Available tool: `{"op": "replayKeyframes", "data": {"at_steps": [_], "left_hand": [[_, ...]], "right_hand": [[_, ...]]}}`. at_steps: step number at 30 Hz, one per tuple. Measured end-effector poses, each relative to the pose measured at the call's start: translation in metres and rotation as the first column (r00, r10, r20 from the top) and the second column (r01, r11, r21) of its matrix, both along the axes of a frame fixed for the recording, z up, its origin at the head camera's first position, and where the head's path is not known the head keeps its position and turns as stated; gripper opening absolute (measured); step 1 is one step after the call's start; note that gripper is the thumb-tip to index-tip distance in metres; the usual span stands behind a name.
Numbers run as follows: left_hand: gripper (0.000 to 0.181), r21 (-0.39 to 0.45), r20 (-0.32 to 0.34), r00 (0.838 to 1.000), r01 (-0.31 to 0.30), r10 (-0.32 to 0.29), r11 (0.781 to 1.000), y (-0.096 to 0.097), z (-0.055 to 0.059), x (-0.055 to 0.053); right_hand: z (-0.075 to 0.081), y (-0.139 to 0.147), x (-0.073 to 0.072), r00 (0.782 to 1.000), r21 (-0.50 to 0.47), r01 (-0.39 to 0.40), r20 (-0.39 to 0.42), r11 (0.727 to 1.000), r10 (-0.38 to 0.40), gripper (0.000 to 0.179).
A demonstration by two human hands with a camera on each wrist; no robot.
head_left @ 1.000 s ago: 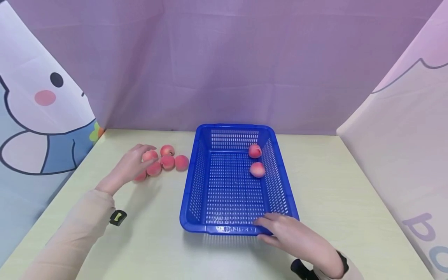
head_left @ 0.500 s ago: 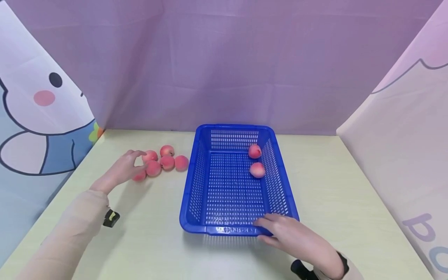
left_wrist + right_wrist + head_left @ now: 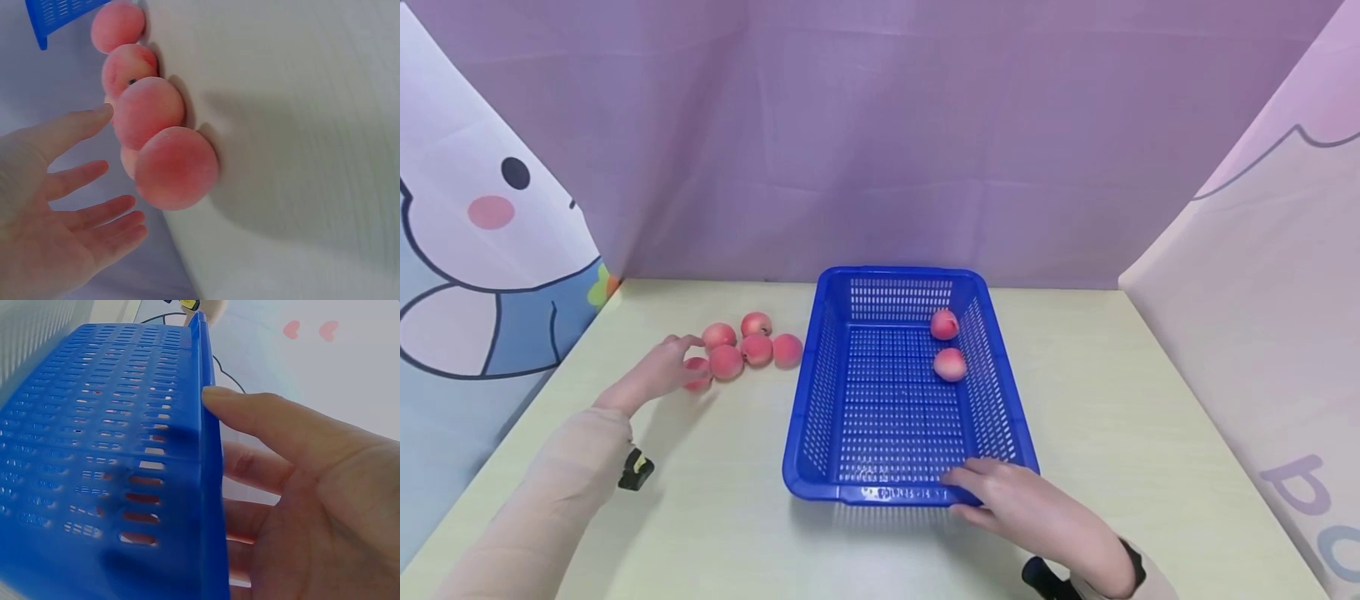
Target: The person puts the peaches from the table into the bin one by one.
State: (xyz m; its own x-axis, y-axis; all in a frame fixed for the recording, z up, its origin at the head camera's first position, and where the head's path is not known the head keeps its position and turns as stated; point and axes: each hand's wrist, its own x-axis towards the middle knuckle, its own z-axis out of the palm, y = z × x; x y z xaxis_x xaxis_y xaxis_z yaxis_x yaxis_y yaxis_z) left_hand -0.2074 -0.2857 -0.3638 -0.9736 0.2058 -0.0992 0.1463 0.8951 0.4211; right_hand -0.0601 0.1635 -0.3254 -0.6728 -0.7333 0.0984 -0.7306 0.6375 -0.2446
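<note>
My left hand (image 3: pixel 658 367) reaches over the table from the left with its fingers spread. Close beside it lies the nearest peach (image 3: pixel 177 170), which overlaps the fingertips in the head view. Nothing is held in this hand; the left wrist view shows a gap between palm and fruit. Several more pink-red peaches (image 3: pixel 757 350) cluster just to the right. At the front right corner of a blue perforated plastic basket (image 3: pixel 886 493), my right hand (image 3: pixel 1011 500) grips the rim. In the right wrist view its thumb presses the outer side and the fingers reach behind the rim.
Two peaches (image 3: pixel 950 364) lie inside the basket along its right wall. The pale wooden table (image 3: pixel 1120 417) extends on both sides of the basket. A purple cloth (image 3: pixel 880 150) hangs behind, and printed cloths (image 3: pixel 1262 292) flank the table.
My left hand has drawn back left and lowered from the upper left peach toward the nearest left one. My right hand keeps its grip on the basket, which stays in place.
</note>
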Motion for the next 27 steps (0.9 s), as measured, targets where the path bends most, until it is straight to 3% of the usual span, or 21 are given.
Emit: {"op": "replayKeyframes", "data": {"at_steps": [10, 27], "left_hand": [[0.050, -0.011, 0.003, 1.000, 0.001, -0.001, 1.000, -0.004, -0.012, -0.004], [0.046, -0.015, -0.002, 1.000, 0.014, -0.015, 1.000, -0.006, -0.023, -0.009]], "right_hand": [[0.000, 0.000, 0.001, 1.000, -0.006, -0.003, -0.012, 1.000, 0.003, 0.022], [0.001, -0.001, 0.001, 1.000, -0.007, -0.002, -0.002, 1.000, 0.002, 0.021]]}}
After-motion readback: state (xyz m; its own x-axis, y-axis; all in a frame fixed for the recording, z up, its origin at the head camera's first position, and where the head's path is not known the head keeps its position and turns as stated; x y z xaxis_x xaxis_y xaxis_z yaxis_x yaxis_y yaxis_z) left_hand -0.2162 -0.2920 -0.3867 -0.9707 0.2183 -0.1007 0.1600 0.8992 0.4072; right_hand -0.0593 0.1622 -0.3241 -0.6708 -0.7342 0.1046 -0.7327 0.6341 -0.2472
